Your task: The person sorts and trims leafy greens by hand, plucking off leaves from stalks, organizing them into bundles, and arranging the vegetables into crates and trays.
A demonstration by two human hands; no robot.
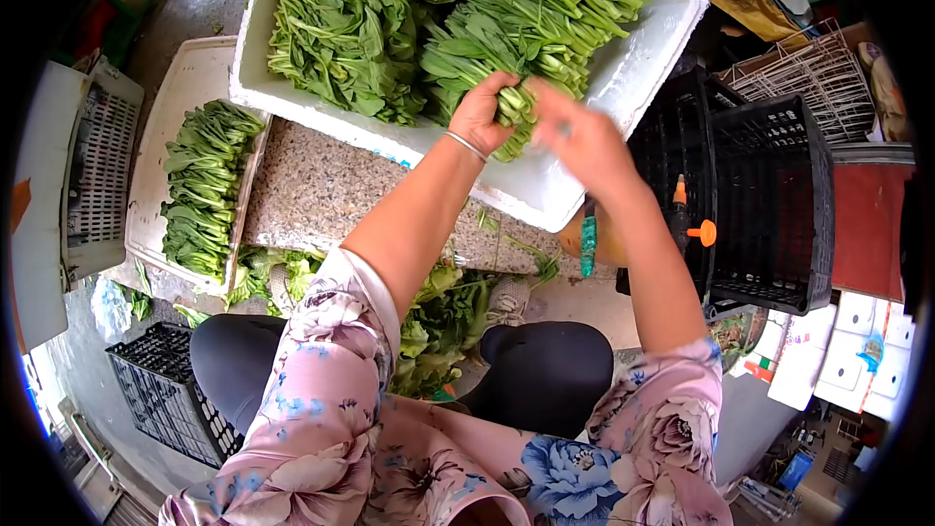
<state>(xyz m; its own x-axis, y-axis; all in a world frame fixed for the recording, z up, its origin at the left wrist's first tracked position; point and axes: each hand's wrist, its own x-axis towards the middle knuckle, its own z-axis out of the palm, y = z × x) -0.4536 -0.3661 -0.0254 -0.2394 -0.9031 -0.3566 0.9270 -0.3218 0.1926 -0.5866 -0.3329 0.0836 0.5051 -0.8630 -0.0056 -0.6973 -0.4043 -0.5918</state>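
My left hand (479,115), with a bangle at the wrist, is closed round a bunch of leafy greens (516,109) at the near side of a white foam box (611,117). The cut stem ends point toward my right hand (582,136). That hand is close beside the stems, and its fingers are smeared by motion. Whether they touch the stems, I cannot tell. Inside the box, more leafy greens (341,34) lie in two stacked rows, stems turned outward.
On the left, a foam lid (185,63) carries a row of greens (206,185). A speckled stone slab (312,180) supports the box. Loose leaves (429,331) lie between my legs. Black crates stand at right (765,205) and lower left (175,394).
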